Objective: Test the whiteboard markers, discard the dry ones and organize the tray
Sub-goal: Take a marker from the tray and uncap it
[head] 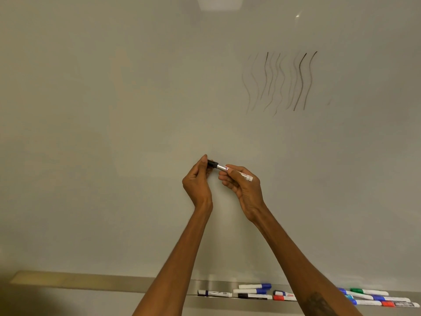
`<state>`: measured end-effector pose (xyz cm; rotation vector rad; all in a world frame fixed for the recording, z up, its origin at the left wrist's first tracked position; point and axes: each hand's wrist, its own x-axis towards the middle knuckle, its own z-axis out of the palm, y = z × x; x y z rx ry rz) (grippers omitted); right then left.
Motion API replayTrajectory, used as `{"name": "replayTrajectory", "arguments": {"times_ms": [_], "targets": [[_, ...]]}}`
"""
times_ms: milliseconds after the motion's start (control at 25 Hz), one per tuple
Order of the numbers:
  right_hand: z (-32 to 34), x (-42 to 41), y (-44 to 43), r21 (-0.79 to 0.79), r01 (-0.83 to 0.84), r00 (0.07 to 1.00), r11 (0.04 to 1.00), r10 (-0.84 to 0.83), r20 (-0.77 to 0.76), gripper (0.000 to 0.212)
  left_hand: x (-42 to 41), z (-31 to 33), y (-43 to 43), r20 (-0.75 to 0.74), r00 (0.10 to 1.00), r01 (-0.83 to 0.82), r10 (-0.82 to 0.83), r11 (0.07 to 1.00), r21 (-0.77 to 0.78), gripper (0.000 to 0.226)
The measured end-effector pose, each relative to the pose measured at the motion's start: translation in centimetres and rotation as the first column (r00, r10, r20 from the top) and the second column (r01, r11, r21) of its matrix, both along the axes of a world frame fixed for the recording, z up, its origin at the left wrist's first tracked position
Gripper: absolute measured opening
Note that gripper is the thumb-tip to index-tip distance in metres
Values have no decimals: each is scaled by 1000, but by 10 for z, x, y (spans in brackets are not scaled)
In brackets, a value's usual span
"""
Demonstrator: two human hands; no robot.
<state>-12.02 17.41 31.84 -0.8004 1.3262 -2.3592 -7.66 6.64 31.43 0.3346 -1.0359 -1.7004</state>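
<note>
Holding marker (220, 166) before whiteboard (114, 110), mid-frame: left hand (197, 182) fingertips pinched on its black end, right hand (242, 187) fingers curled round barrel. Wavy lines (282, 80) upper right. Other markers (251, 291) lie in tray (102, 282) below.

Hands and marker before the whiteboard, tray below.

The whiteboard (114, 110) fills the view, with wavy lines (280, 80) on its upper right. Before its middle the marker (222, 167) lies tilted, left end higher; the left hand (197, 181) pinches that end and the right hand (241, 185) holds the lower right part. The tray (91, 281) runs along the board's foot. Markers (252, 293) lie lengthwise on its right half, some left of the right forearm, some right of it.
</note>
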Motion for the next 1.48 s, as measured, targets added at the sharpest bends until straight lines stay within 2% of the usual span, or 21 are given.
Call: {"name": "replayTrajectory", "arguments": {"times_ms": [320,480,640,840,1040,1320,1480], "targets": [[-12,17,-34,-21,-106,989,994,108,105,27,14,-18,-26,-10,998,-66,66,996,53,27],[-23,24,-52,5,-179,971,984,176,160,28,29,-36,-46,17,998,-53,53,998,23,28],[-51,38,-74,152,-255,957,955,227,181,30,51,-65,-80,91,994,-66,65,998,-2,25],[-121,63,-106,374,-193,974,907,131,183,20,91,-125,-121,215,959,-205,186,976,70,23],[-186,89,-139,508,-231,969,830,151,195,16,136,-195,-160,361,897,-309,255,946,100,8],[-275,105,-171,700,-173,985,693,128,117,13,173,-281,-188,564,803,-320,192,937,136,10],[-308,109,-188,769,-150,986,621,151,70,18,188,-327,-203,720,684,-321,116,935,155,23]]}}
